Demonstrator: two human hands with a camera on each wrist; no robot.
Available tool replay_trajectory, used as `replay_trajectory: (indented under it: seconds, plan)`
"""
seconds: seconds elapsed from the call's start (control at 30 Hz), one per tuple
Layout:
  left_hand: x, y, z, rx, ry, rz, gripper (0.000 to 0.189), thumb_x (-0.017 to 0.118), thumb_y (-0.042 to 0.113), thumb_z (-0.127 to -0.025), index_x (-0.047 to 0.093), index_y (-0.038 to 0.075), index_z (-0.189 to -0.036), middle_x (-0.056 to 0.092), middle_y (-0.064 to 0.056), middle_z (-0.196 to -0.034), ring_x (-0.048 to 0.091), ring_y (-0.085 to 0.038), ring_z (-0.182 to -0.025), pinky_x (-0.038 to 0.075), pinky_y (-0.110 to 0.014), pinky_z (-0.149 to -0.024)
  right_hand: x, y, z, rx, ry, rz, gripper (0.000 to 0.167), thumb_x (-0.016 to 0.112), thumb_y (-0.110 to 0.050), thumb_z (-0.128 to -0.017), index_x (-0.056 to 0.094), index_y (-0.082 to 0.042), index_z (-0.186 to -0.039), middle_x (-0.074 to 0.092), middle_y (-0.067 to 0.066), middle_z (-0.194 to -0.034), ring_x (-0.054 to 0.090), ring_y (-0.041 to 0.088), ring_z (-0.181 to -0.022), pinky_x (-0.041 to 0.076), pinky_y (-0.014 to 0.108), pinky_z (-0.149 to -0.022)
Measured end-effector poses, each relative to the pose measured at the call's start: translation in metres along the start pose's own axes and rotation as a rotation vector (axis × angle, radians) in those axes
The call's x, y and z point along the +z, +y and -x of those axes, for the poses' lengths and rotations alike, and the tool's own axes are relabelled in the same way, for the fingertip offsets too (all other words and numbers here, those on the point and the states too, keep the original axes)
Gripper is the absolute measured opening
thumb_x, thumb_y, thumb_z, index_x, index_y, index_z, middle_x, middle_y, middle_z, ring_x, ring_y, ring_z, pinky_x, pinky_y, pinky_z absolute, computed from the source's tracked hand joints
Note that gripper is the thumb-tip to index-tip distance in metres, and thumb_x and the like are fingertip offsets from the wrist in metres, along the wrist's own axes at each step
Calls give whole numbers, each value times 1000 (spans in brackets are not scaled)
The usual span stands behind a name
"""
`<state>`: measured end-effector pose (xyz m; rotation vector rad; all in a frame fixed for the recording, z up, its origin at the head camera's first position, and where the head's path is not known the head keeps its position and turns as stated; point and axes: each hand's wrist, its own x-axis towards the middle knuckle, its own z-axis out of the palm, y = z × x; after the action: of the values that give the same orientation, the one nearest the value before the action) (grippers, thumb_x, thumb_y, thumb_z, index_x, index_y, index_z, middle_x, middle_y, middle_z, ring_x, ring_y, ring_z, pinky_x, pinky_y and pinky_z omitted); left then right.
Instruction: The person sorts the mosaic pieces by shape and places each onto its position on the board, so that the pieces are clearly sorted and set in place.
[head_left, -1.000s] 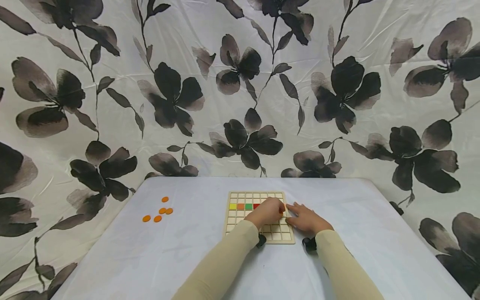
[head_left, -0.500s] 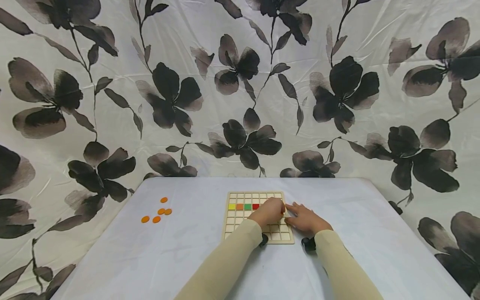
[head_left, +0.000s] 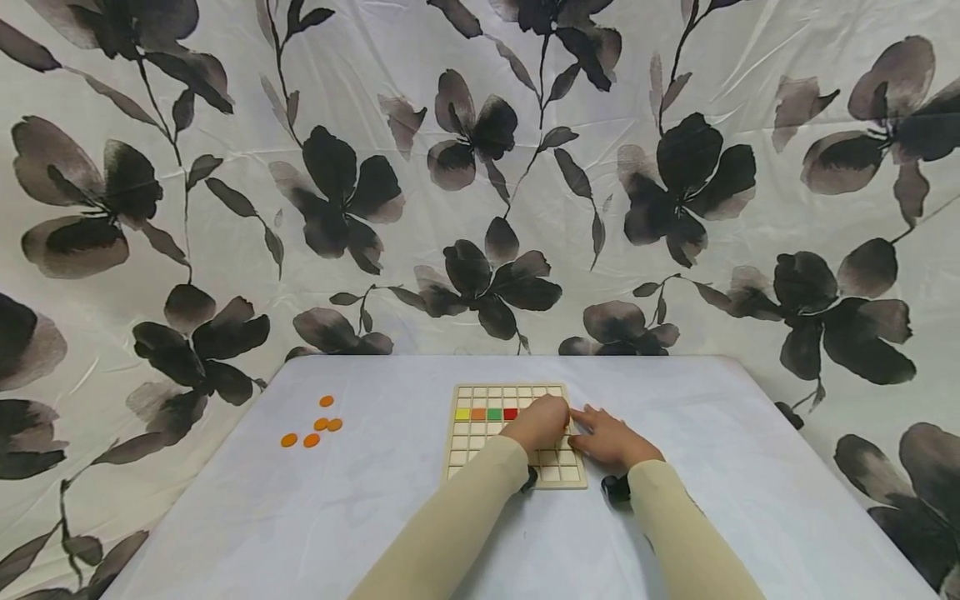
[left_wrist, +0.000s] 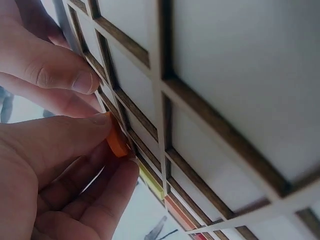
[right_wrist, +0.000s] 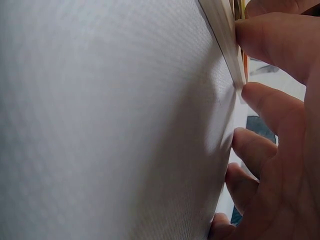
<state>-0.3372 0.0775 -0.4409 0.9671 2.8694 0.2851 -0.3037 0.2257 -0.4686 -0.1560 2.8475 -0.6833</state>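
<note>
In the head view a light wooden grid board [head_left: 472, 442] lies on the white-covered table. A yellow tile [head_left: 462, 414], an orange tile [head_left: 478, 414], a green tile [head_left: 494, 414] and a red tile [head_left: 511, 414] sit in one row of it. My left hand [head_left: 538, 422] reaches across the board and hides the rest of that row. Between thumb and fingertips it pinches an orange disc [left_wrist: 116, 137], held on edge close to the grid. At the board's right edge rests my right hand [head_left: 617, 440], its thumb and fingertips touching the frame.
Several loose orange discs [head_left: 311, 440] lie on the left part of the table [head_left: 247, 525]. Behind the table's far edge hangs a white cloth [head_left: 555, 217] with dark flowers. Each wrist carries a black device [head_left: 617, 489].
My left hand has shifted very slightly right over the board, still pinching the orange disc. My right hand keeps its place at the board's edge. The whole view has drifted slightly.
</note>
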Motion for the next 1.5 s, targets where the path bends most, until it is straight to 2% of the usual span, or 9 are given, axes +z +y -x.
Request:
replay_trajectory:
  seconds: [0.2, 0.33, 0.6, 0.73, 0.97, 1.17, 1.33, 1.5]
  plan:
    - [0, 2, -1, -18, -10, -16, 9, 65, 5, -89, 72, 8, -92, 69, -1, -88, 63, -14, -84, 53, -26, -78, -1, -1, 2, -21, 4, -1, 59, 53, -34, -96, 38, -16, -150, 29, 23, -156, 18, 46, -145, 13, 66, -114]
    - [1, 3, -3, -18, -8, -23, 8, 65, 5, -88, 72, 9, -89, 69, 0, -85, 61, -12, -78, 52, -26, -75, -1, -1, 3, -18, 5, 1, 59, 53, -34, -96, 37, -16, -150, 28, 23, -156, 19, 46, -145, 14, 66, -114]
    - [1, 2, -3, 16, 22, 1, 11, 66, 3, -87, 73, 10, -84, 70, 1, -83, 58, -9, -72, 51, -24, -72, 1, 1, 1, -8, 19, -12, 59, 54, -33, -93, 41, -16, -148, 29, 22, -156, 18, 48, -144, 13, 66, -114]
    - [3, -1, -6, 15, 21, 49, 10, 66, 4, -87, 74, 9, -88, 71, 1, -87, 61, -10, -78, 52, -24, -75, 0, 1, 1, -11, 17, -16, 58, 53, -33, -94, 41, -17, -148, 28, 22, -156, 18, 46, -145, 14, 65, -114]
    - [8, -11, -11, -12, 18, 156, 18, 64, 11, -92, 73, 9, -107, 72, 0, -101, 65, -12, -94, 53, -26, -83, -1, 0, 2, -15, 7, -18, 59, 52, -34, -95, 38, -20, -150, 27, 22, -157, 18, 46, -145, 15, 65, -114]
    - [8, -18, -10, -25, 13, 177, 21, 64, 9, -92, 72, 10, -111, 72, 0, -106, 65, -14, -102, 52, -28, -89, 0, 0, -1, 13, 0, -8, 59, 54, -36, -95, 39, -19, -149, 28, 21, -157, 18, 46, -145, 14, 65, -114]
    - [9, -16, -11, -63, -5, 181, 23, 62, 4, -91, 72, 10, -111, 71, 1, -106, 63, -14, -106, 50, -29, -95, 1, 2, -2, 12, -5, -13, 59, 54, -36, -95, 39, -18, -149, 28, 21, -157, 17, 46, -145, 14, 65, -114]
    - [11, -14, -12, -75, -4, 167, 26, 59, 1, -91, 72, 10, -112, 71, 1, -109, 62, -15, -108, 50, -29, -96, 2, 3, -4, 1, -6, -17, 60, 52, -37, -95, 37, -19, -150, 26, 21, -157, 17, 45, -146, 13, 64, -115]
